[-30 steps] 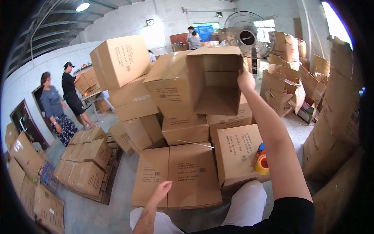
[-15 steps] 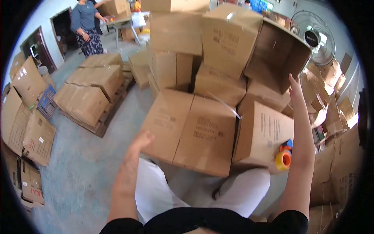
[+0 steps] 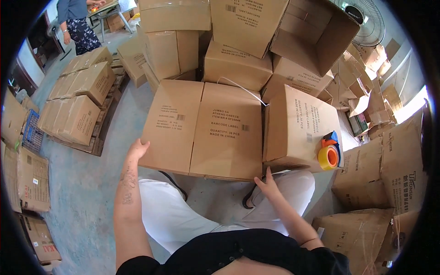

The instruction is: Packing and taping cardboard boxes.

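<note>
A large closed cardboard box point(image 3: 206, 128) lies flat in front of my knees. My left hand point(image 3: 137, 149) rests against its near left corner, fingers apart. My right hand point(image 3: 266, 184) touches its near right corner, low by my right knee. Neither hand has it lifted. To the right stands another closed box point(image 3: 298, 123) with an orange tape dispenser point(image 3: 329, 155) on its near edge. An open empty box point(image 3: 316, 34) lies on its side on top of the stack behind.
Stacked closed boxes point(image 3: 220, 32) rise behind the flat one. Several boxes point(image 3: 78, 98) sit on a pallet at the left. Flattened cartons point(image 3: 32, 178) lie at the far left and boxes point(image 3: 389, 165) at the right. A person point(image 3: 75, 20) stands at the back left; a fan point(image 3: 362, 16) at the top right.
My right hand let go of the open box up on the stack and came down to the flat box's near right corner. My left hand reached forward to its left corner. My head tilted down.
</note>
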`<control>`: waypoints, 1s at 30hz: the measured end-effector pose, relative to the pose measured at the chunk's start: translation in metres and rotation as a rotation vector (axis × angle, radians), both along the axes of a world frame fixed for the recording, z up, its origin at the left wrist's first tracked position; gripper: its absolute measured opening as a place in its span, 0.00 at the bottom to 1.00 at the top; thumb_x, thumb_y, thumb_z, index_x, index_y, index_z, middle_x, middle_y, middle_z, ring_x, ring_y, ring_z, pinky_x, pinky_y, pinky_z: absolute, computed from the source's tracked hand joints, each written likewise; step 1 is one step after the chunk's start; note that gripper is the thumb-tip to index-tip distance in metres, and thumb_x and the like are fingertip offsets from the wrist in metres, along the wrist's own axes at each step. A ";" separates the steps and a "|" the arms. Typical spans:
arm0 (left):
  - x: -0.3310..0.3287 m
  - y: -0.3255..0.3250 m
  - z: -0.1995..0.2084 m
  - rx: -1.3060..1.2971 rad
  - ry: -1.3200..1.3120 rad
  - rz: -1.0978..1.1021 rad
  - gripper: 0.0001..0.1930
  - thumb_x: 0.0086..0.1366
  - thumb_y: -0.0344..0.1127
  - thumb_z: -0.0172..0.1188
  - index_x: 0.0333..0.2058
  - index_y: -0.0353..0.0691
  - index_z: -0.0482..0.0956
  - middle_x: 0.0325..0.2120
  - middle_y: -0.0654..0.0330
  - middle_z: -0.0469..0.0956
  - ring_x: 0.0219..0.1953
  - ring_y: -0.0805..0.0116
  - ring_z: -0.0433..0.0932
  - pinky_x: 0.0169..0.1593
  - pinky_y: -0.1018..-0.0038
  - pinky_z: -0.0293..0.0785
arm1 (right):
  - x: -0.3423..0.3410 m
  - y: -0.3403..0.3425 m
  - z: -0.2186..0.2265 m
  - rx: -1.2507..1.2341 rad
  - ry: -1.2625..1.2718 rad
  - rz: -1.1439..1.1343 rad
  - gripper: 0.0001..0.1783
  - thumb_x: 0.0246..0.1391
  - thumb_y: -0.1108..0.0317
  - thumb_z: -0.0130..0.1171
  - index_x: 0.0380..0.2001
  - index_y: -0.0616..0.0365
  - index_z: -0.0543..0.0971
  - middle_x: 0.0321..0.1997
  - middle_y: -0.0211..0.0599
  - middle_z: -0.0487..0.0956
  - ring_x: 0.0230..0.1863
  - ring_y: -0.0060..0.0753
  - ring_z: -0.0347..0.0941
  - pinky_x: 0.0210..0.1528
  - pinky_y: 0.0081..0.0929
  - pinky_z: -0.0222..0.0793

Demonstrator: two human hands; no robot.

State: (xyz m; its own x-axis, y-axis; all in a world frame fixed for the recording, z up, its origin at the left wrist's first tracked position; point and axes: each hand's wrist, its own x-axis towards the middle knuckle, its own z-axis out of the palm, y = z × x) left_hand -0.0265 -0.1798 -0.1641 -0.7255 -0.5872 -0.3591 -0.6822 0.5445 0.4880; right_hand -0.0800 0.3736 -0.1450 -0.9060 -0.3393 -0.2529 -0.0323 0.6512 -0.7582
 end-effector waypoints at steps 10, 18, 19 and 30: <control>0.046 -0.021 0.042 0.268 0.265 -0.065 0.26 0.72 0.53 0.48 0.47 0.32 0.79 0.40 0.51 0.84 0.49 0.59 0.79 0.54 0.65 0.71 | 0.020 -0.017 0.016 -0.488 -0.391 -0.058 0.30 0.64 0.59 0.57 0.63 0.67 0.67 0.71 0.44 0.62 0.73 0.29 0.50 0.71 0.29 0.46; 0.036 0.012 0.041 0.291 0.129 0.133 0.24 0.73 0.51 0.48 0.51 0.34 0.75 0.48 0.51 0.79 0.50 0.61 0.78 0.53 0.65 0.71 | -0.013 -0.021 -0.072 -0.155 0.115 -0.394 0.41 0.58 0.61 0.62 0.69 0.60 0.57 0.69 0.47 0.62 0.69 0.39 0.58 0.71 0.38 0.48; 0.039 0.013 0.046 0.346 0.104 0.195 0.24 0.72 0.52 0.48 0.50 0.33 0.75 0.49 0.51 0.79 0.50 0.60 0.77 0.53 0.65 0.72 | -0.009 -0.020 -0.061 -0.402 -0.159 -0.506 0.40 0.58 0.62 0.61 0.69 0.61 0.57 0.69 0.44 0.63 0.69 0.38 0.58 0.71 0.36 0.47; 0.041 -0.001 0.037 -0.120 0.098 0.123 0.26 0.70 0.57 0.49 0.46 0.35 0.74 0.45 0.46 0.79 0.49 0.51 0.78 0.52 0.59 0.72 | 0.013 -0.001 -0.016 -0.706 -0.356 -0.395 0.28 0.64 0.66 0.55 0.63 0.67 0.67 0.62 0.36 0.73 0.64 0.28 0.64 0.67 0.24 0.52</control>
State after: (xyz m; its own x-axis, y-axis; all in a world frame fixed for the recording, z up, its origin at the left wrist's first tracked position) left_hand 0.0144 -0.1810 -0.1268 -0.6733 -0.7081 -0.2127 -0.7000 0.5179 0.4918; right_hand -0.0671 0.3723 -0.1614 -0.8974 -0.2013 -0.3925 0.4111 -0.0590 -0.9097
